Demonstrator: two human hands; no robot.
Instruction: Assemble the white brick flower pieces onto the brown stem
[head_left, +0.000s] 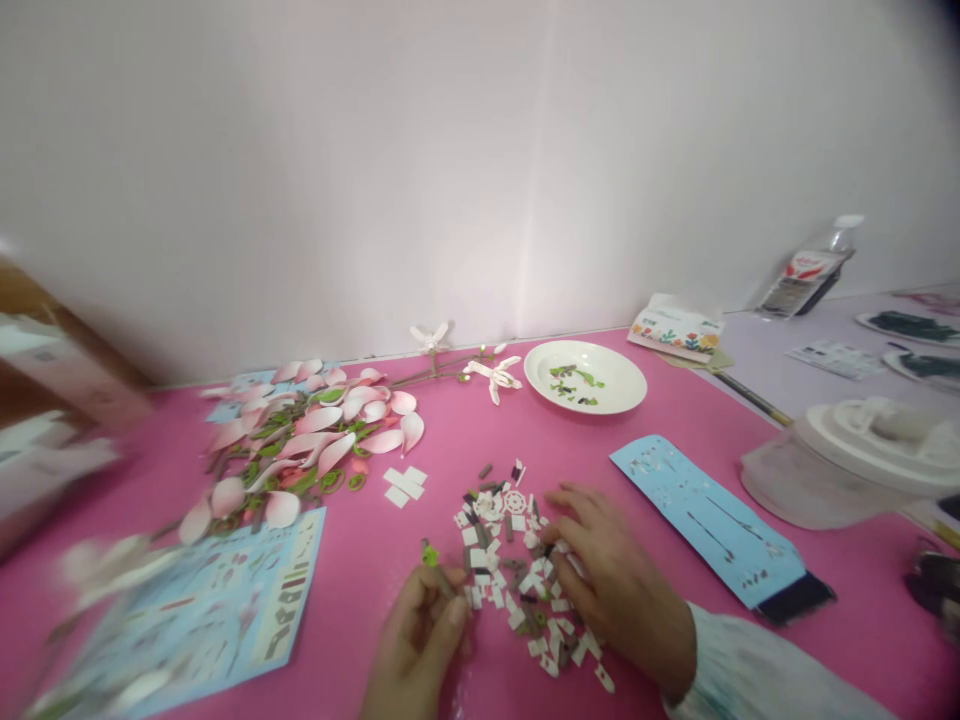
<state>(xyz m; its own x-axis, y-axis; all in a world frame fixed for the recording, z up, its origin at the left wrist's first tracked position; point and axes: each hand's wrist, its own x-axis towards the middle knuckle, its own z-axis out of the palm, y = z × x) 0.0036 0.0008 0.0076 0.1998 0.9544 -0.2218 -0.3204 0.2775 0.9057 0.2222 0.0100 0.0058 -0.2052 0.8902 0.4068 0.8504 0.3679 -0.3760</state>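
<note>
Head view: left hand (421,628) nearly closed, pinching stem piece (445,583). Likely light, stiff; grip brown shaft, green tip (430,555) may pop off. Right hand (619,592) half-curled over parts pile (517,523) beside left; hold unclear.

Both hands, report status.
Left hand holding small green-and-grey piece. Right hand at right side of loose pieces, grip unclear. White plate beyond, clear of both hands.

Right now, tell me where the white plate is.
In the head view, the white plate sits right of centre near the wall, between a white flower piece and the floral-printed packet.
</note>
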